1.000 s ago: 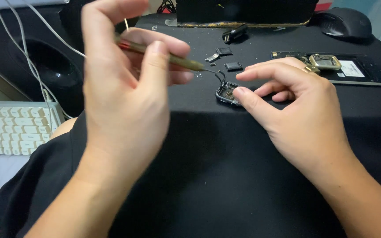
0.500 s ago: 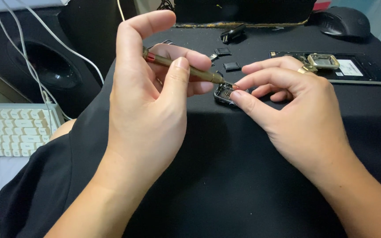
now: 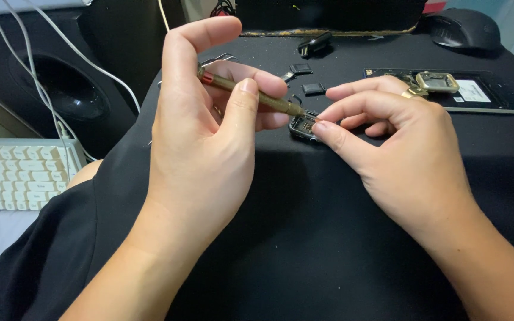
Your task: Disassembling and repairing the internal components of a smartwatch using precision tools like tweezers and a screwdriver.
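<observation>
Left hand (image 3: 209,142) pinching a slim brass-coloured screwdriver (image 3: 251,95) betw. thumb and fingers, index raised and curled over the top; red band near the upper end of the shaft, tip angled down-right and touching a small dark electronic part (image 3: 302,126). Part sitting on the black cloth (image 3: 304,249) over the tabletop, about mid-frame, betw. the two hands. Right hand (image 3: 400,154) pinching that same part from the right side, thumb under/near edge, index on the far edge, other fingers loosely spread behind; gold ring (image 3: 410,93) on one finger.

Behind the part, a few small black pieces (image 3: 313,88) lying loose on the cloth, near but apart from it; one longer black clip-like item (image 3: 315,43) further back. To the right rear, a flat dark phone body (image 3: 477,95) lying face down w/ a square metal-framed module (image 3: 436,81) on its left end, just beyond the right hand's knuckles. Black computer mouse (image 3: 462,28) at top right, well apart. Left side: black speaker (image 3: 60,89) w/ white cables (image 3: 49,71) running across it, white keyboard (image 3: 13,175) below it at the edge. Cloth speckled w/ tiny light crumbs. Exact kind of screw or contact under the tip too small to tell.
</observation>
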